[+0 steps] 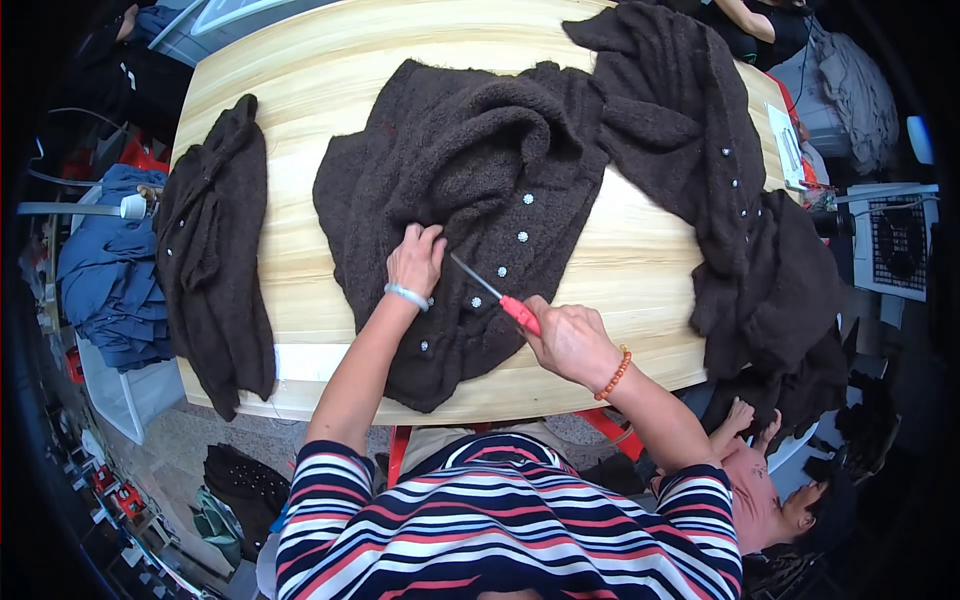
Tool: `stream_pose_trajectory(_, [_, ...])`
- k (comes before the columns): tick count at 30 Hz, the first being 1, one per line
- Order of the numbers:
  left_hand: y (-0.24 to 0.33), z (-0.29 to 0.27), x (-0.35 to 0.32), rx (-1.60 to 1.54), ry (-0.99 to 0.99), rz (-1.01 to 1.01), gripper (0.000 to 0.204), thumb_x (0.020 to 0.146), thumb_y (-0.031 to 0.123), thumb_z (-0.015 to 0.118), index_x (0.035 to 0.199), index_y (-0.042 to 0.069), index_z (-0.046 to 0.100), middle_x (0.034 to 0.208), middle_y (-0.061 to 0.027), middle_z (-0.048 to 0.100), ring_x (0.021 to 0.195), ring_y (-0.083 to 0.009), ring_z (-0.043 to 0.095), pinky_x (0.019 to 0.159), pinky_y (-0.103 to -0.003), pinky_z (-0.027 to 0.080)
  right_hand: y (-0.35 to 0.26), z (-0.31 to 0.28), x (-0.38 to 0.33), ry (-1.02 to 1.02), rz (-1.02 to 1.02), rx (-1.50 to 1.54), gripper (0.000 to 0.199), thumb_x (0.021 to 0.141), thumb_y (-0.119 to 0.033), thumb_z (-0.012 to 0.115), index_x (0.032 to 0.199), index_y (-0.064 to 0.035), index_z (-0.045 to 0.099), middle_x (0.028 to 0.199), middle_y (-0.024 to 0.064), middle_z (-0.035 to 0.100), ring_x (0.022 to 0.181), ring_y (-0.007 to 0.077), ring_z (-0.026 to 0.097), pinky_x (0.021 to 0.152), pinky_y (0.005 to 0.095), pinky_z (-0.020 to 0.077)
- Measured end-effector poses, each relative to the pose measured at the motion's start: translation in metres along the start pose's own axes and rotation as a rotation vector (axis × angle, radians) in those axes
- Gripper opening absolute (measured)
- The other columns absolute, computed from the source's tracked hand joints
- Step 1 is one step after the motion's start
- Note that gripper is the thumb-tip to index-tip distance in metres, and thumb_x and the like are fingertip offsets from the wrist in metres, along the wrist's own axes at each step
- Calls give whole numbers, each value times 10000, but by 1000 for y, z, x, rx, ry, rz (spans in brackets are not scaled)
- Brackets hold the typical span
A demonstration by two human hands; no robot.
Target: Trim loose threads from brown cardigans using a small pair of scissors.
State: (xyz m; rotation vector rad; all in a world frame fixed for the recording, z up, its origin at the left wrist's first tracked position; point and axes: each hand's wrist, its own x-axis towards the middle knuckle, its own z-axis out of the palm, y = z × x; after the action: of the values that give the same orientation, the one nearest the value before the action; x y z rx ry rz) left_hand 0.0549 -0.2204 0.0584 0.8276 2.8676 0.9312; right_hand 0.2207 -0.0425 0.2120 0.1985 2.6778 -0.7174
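Note:
A dark brown knit cardigan (470,150) lies bunched in the middle of the table, with sparkly round buttons (522,237) down its front. My left hand (415,262), with a pale bangle at the wrist, pinches a fold of the knit left of the buttons. In my right hand (575,345) is a red-handled tool (518,312) with a slim pointed metal blade; its exact kind is unclear. The blade points up and left over the cardigan, its tip a little right of my left fingers. Whether the tip touches the knit does not show.
The wooden table (300,230) carries another brown knit garment (215,260) at the left and more brown knitwear (690,130) along the right, hanging over the edge. A bin of blue cloth (115,270) stands left. A co-worker (765,490) sits at the lower right.

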Motion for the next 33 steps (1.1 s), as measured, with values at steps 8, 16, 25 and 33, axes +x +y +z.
stream_pose_trajectory(8, [-21, 5, -3, -279, -23, 138, 193, 842, 5, 645, 1032, 26, 673, 849, -150, 610, 747, -310, 629, 651, -370, 499, -1, -8, -5, -139, -34, 10, 222, 897, -233, 597, 912, -12, 587, 662, 207, 647, 666, 379, 669, 613, 469, 533])
stream_pose_trajectory(16, [-10, -33, -71, -83, -196, 250, 590, 805, 258, 722, 1327, 69, 521, 1374, -194, 475, 1253, -379, 458, 1043, -485, 349, 14, -3, -25, -166, -14, 101, 212, 904, -243, 592, 982, -47, 580, 695, 201, 654, 689, 383, 665, 644, 478, 526])
stream_pose_trajectory(25, [14, -48, -156, 282, -385, 10, 981, 609, 209, 829, 1466, 124, 360, 1517, -252, 261, 1416, -442, 227, 1112, -594, 204, 50, 25, -57, -67, 65, 154, 188, 902, -229, 589, 1002, -71, 571, 712, 204, 650, 675, 392, 653, 635, 485, 514])
stream_pose_trajectory(33, [11, -148, -39, -732, -118, -281, 498, 763, -20, 597, 1259, -43, 551, 1164, -98, 628, 1081, -170, 588, 952, -300, 464, 64, 26, -73, -76, 76, 130, 218, 896, -257, 599, 999, -66, 586, 713, 199, 656, 699, 393, 662, 648, 491, 517])
